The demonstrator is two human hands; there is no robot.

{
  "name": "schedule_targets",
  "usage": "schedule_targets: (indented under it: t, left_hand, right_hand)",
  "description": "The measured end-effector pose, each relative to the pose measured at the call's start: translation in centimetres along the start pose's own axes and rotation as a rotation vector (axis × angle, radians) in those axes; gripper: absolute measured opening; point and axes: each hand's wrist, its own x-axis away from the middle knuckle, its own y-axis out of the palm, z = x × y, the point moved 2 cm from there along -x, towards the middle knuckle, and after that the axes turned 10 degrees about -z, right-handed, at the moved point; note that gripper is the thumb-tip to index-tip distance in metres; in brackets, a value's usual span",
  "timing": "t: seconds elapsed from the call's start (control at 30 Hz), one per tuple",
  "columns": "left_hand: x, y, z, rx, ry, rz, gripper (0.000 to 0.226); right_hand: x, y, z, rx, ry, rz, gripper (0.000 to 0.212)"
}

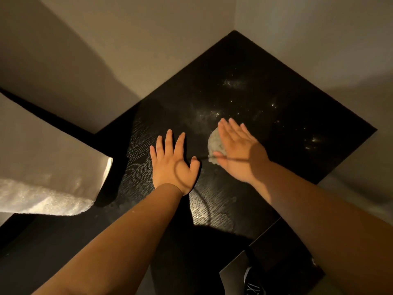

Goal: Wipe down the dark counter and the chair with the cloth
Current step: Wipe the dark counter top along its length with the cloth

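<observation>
The dark wood-grain counter (265,86) fills the corner between two pale walls. Pale specks and smears dot its far and right parts. A small crumpled pale cloth (213,143) lies on it near the middle. My right hand (238,150) lies flat over the cloth with straight fingers, covering most of it. My left hand (172,162) rests flat on the counter to the left of the cloth, fingers spread. No chair shows clearly.
A white towel (42,196) hangs over a pale ledge at the left edge. A dark box with a printed item (253,279) sits at the bottom right below the counter's edge. Walls close the counter in at the back and right.
</observation>
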Motion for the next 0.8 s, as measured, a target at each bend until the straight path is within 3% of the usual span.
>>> schedule_targets:
  t: [0.07,0.17,0.4,0.47,0.57,0.63,0.8]
  left_hand:
    - [0.0,0.0,0.0,0.005,0.000,0.005,0.079]
    - [0.0,0.0,0.0,0.009,0.005,0.005,0.079]
    - [0.0,0.0,-0.1,0.001,0.002,-0.013,0.080]
    - [0.0,-0.1,0.0,-0.009,0.002,-0.012,0.080]
    - [0.0,-0.2,0.0,-0.020,-0.007,-0.013,0.080]
    - [-0.1,-0.1,0.0,-0.020,-0.012,-0.018,0.081]
    - [-0.2,-0.2,-0.1,-0.018,-0.003,-0.029,0.084]
  right_hand:
    - [-1.7,-1.0,0.8,-0.004,0.061,-0.030,0.082]
    - [-1.3,-0.5,-0.3,-0.020,0.132,0.057,0.080]
    - [0.7,0.6,-1.4,0.090,-0.149,0.003,0.079]
    - [-1.4,-0.7,0.0,0.094,-0.081,0.008,0.084]
    - [-3.4,-1.7,0.6,0.039,0.119,0.106,0.076]
    - [-3.0,-1.4,-0.8,-0.010,0.159,0.137,0.074]
    - [-0.6,0.1,-3.6,0.023,-0.081,0.015,0.072]
